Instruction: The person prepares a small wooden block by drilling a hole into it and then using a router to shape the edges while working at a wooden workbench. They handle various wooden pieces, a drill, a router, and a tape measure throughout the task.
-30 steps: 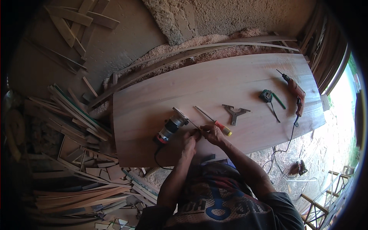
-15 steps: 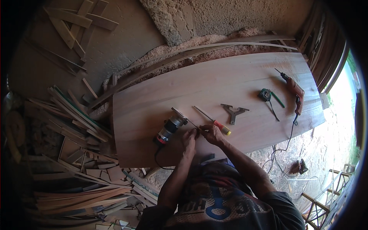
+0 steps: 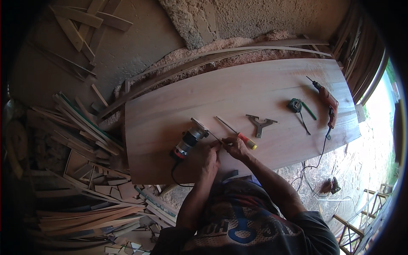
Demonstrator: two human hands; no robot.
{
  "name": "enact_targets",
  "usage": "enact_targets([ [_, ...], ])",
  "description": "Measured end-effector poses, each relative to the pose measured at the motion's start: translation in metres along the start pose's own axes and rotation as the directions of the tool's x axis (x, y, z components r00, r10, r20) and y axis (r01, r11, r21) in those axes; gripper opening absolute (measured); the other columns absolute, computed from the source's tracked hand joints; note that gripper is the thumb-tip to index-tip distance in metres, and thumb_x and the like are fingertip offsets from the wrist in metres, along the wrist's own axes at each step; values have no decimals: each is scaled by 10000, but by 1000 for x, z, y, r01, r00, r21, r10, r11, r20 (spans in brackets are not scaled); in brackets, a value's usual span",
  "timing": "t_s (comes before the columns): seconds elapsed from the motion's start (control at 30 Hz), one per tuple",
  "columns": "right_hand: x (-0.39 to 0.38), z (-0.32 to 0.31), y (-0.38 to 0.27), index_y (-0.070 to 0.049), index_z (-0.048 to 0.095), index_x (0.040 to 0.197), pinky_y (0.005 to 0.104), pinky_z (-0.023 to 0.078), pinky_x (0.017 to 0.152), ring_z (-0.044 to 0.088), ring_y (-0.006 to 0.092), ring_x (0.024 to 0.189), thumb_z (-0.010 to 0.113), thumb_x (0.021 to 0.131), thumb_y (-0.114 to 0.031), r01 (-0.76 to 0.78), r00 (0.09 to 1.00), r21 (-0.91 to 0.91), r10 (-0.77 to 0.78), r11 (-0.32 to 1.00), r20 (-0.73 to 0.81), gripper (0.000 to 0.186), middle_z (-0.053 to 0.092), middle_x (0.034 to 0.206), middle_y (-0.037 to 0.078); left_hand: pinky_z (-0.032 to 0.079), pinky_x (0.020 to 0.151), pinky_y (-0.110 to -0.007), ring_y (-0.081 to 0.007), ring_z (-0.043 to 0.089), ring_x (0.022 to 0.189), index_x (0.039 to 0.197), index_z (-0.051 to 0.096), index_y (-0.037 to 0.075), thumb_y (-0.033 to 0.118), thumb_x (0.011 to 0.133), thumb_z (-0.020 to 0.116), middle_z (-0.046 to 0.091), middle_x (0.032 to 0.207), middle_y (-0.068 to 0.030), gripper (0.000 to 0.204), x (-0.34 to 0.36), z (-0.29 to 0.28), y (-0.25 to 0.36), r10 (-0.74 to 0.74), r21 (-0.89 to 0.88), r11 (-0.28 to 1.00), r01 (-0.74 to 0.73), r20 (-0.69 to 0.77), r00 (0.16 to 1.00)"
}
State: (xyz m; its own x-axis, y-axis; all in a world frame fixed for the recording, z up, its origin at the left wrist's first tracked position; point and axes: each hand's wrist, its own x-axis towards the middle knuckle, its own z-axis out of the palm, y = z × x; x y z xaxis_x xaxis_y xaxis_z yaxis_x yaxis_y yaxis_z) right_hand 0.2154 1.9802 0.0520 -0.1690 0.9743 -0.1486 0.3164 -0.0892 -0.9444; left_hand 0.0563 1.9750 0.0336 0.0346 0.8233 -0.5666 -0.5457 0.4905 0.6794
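Near the bench's (image 3: 263, 85) front edge, the left hand (image 3: 208, 163) and right hand (image 3: 236, 147) meet, fingers pinched on a thin pin-like piece (image 3: 217, 139), too small to identify, just beside the router (image 3: 190, 142). This looks like fitting or adjusting; the next move calls for steady fingertips. No containers are visible.

Desk (image 3: 238, 97): pale pinkish-tan wood grain. Router (image 3: 189, 142): silver and black, red band. Screwdriver (image 3: 238, 134): red-yellow handle. Drill (image 3: 328, 102): red-orange. Tape measure (image 3: 294, 105): green-black.
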Motion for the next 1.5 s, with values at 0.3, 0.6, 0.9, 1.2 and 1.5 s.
enact_targets([
  [0.3, -1, -2, -5, 0, 703, 1145, 347, 549, 711, 698, 194, 763, 657, 928, -296, -41, 999, 12, 40, 999, 18, 370, 730, 890, 154, 554, 889, -271, -196, 656, 997, 1096, 654, -15, 41, 934, 654, 668, 1070, -106, 171, -6, 1, 3, -196, -179, 966, 187, -35, 980],
  [0.6, 5, 2, -4, 12, 715, 1112, 337, 549, 671, 699, 174, 729, 678, 916, -277, -45, 999, -8, 45, 999, 24, 352, 734, 887, 162, 531, 699, -338, -190, 697, 788, 1041, 702, 12, 99, 962, 636, 737, 923, -116, 135, 12, -31, -40, 560, 564, 637, -526, 130, 818],
  [0.9, 0, -2, -3, -34, 734, 1087, 398, 522, 880, 699, 319, 1001, 628, 913, -307, -99, 995, 38, 98, 994, 30, 341, 727, 1018, 195, 523, 859, -303, -185, 665, 984, 1200, 651, 4, 185, 972, 607, 693, 1119, -121, 295, -12, -10, -14, 237, 332, 919, -214, -30, 971],
  [1.2, -1, -4, -14, -35, 734, 1086, 395, 518, 874, 699, 308, 993, 638, 915, -298, -105, 994, 27, 103, 994, 42, 328, 723, 1050, 190, 586, 700, -229, -148, 682, 757, 1049, 668, 53, 128, 951, 661, 690, 886, -39, 123, 10, -32, -14, -277, -374, 878, 299, 115, 954],
  [1.5, 2, -5, -11, -13, 714, 1129, 396, 509, 928, 679, 320, 1067, 649, 898, -316, -160, 983, 61, 153, 985, 105, 386, 717, 1089, 201, 585, 686, -221, -129, 661, 731, 1033, 678, 47, 132, 951, 668, 685, 890, -33, 118, 7, -35, 12, -307, -178, 913, 368, 299, 904],
])
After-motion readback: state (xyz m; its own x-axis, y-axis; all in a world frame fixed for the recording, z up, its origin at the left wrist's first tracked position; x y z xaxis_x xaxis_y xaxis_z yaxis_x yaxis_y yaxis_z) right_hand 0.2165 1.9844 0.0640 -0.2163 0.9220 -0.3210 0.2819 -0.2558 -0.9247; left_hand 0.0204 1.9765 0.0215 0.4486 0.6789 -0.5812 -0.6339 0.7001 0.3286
